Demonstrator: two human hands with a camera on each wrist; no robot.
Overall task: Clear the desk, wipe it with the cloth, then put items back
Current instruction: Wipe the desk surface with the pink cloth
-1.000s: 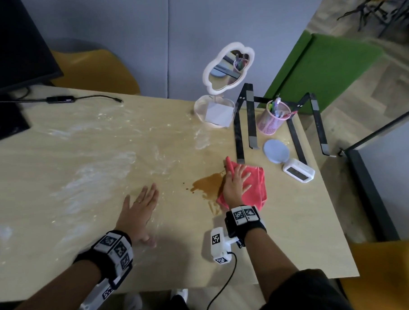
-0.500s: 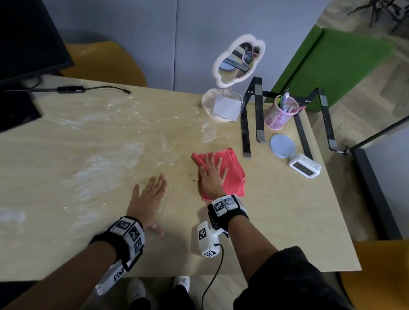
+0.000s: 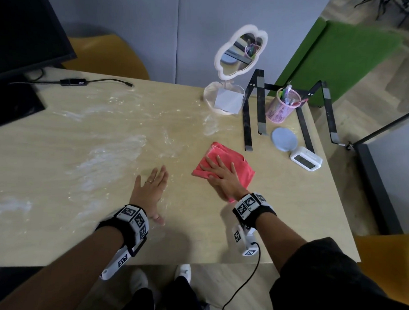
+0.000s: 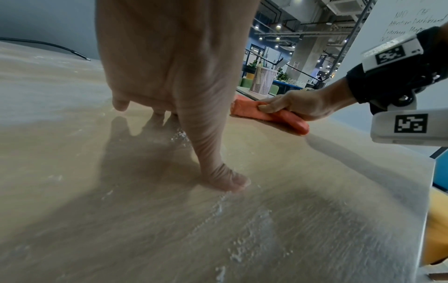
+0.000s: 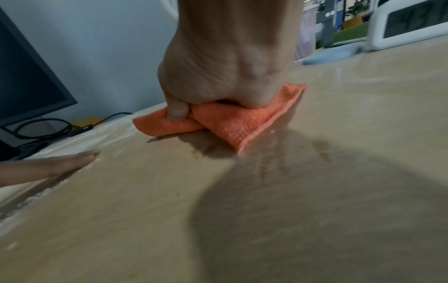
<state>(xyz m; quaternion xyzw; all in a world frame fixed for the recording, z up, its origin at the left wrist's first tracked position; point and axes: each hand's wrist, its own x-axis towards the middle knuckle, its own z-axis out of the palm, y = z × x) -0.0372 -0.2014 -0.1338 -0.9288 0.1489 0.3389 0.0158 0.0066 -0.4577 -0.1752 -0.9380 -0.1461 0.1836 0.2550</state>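
Observation:
A folded red cloth (image 3: pixel 222 150) lies on the light wooden desk (image 3: pixel 83 183), right of centre. My right hand (image 3: pixel 219 175) presses down on it, fingers spread and straight. In the right wrist view the thumb rests against a fold of the cloth (image 5: pixel 232 124) under my right hand (image 5: pixel 227 57). My left hand (image 3: pixel 151 187) lies flat on the bare desk a short way left of the cloth, holding nothing. The left wrist view shows my left hand (image 4: pixel 174 67) with its thumb on the wood, and the cloth (image 4: pixel 274 115) beyond it.
White streaks (image 3: pixel 105 159) cover the desk's left and middle. At the back right stand a cloud-shaped mirror (image 3: pixel 240 52), a black laptop stand (image 3: pixel 250 110), a pink pen cup (image 3: pixel 282 105), a round blue disc (image 3: pixel 283 139) and a white clock (image 3: pixel 305 161). A monitor (image 3: pixel 17 34) and cable (image 3: pixel 73 82) sit back left.
My right hand slid the cloth leftward over a brown spill; the spill no longer shows. The left hand stayed flat on the desk.

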